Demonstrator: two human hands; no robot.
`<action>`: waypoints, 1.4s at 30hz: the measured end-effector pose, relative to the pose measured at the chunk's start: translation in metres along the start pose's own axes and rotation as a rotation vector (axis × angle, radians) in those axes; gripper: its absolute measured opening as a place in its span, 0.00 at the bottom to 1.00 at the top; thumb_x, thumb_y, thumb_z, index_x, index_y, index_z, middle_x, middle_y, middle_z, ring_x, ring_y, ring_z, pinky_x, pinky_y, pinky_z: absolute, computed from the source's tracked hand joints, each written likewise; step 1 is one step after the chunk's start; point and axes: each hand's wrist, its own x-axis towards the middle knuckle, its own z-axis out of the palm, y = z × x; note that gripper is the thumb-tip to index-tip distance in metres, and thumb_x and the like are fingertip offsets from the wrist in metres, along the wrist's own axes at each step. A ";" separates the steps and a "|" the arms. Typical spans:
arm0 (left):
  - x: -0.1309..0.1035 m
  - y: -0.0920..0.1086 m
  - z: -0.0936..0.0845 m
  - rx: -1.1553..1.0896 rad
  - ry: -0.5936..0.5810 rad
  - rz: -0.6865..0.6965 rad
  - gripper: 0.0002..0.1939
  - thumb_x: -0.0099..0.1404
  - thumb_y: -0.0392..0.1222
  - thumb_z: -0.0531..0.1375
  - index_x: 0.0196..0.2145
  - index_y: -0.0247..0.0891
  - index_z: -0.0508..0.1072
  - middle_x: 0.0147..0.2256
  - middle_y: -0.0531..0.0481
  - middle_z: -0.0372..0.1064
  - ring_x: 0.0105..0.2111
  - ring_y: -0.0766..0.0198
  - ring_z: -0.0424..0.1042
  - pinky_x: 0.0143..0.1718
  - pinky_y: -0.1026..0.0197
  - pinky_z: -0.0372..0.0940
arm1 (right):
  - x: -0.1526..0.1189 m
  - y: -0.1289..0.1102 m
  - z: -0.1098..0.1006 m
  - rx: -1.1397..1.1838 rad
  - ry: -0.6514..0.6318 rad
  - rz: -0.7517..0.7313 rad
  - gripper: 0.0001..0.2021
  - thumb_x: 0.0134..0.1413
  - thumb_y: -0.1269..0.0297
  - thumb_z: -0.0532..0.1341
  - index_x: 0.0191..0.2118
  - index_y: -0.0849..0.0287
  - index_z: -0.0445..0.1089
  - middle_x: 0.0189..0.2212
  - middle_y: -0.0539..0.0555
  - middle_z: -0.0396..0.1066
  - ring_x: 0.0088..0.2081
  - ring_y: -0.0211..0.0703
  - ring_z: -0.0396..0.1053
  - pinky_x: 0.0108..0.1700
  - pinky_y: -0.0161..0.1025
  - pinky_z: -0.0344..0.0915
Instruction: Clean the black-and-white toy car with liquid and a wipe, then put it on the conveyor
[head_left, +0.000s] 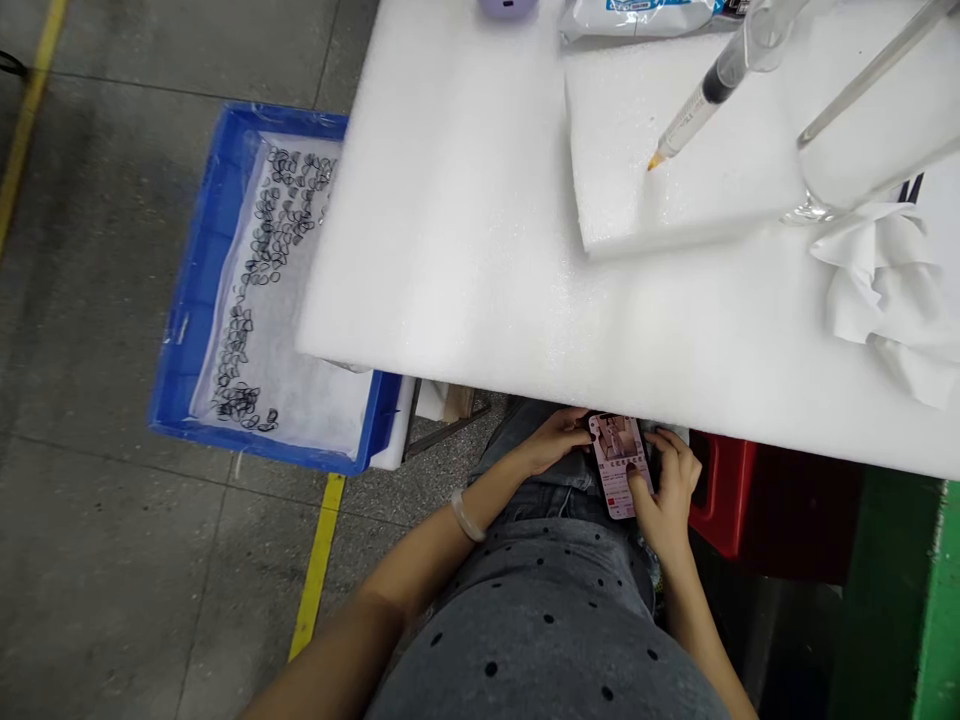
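Note:
A lit phone (616, 470) lies in my lap, just below the front edge of the white foam-topped table (450, 250). My left hand (556, 440) holds its upper left side, with the fingers against the edge. Around the right side is my right hand (667, 490), its thumb over the screen and the other fingers partly behind the phone. The screen shows a picture at the top with text lines under it. On the foam above, a syringe (691, 118) with an orange tip points down to the left.
A blue crate (193, 290) with many small dark curved pieces on a white sheet stands at the left. Crumpled white tissue (885, 280), a clear glass-like vessel (817, 208) and a plastic packet (645, 18) rest on the foam. A red container (724, 495) is below the table.

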 end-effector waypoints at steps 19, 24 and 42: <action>-0.002 0.003 0.013 0.280 0.100 0.142 0.18 0.63 0.44 0.64 0.50 0.37 0.76 0.49 0.42 0.77 0.51 0.48 0.74 0.54 0.46 0.66 | 0.002 -0.003 -0.008 0.129 -0.006 0.054 0.19 0.59 0.61 0.56 0.56 0.52 0.67 0.57 0.58 0.63 0.58 0.59 0.58 0.58 0.58 0.56; -0.004 0.005 0.018 0.375 0.078 0.196 0.27 0.59 0.42 0.67 0.56 0.38 0.71 0.57 0.41 0.71 0.59 0.46 0.68 0.60 0.44 0.62 | 0.004 0.002 -0.011 0.196 -0.016 0.058 0.16 0.61 0.60 0.59 0.55 0.51 0.69 0.56 0.56 0.65 0.58 0.57 0.59 0.58 0.56 0.57; -0.004 0.009 0.017 0.263 0.182 0.023 0.15 0.65 0.48 0.56 0.41 0.37 0.76 0.38 0.46 0.74 0.37 0.56 0.72 0.34 0.57 0.70 | 0.003 0.012 -0.020 0.258 -0.133 0.096 0.18 0.64 0.58 0.56 0.58 0.47 0.69 0.59 0.56 0.64 0.61 0.57 0.57 0.61 0.59 0.57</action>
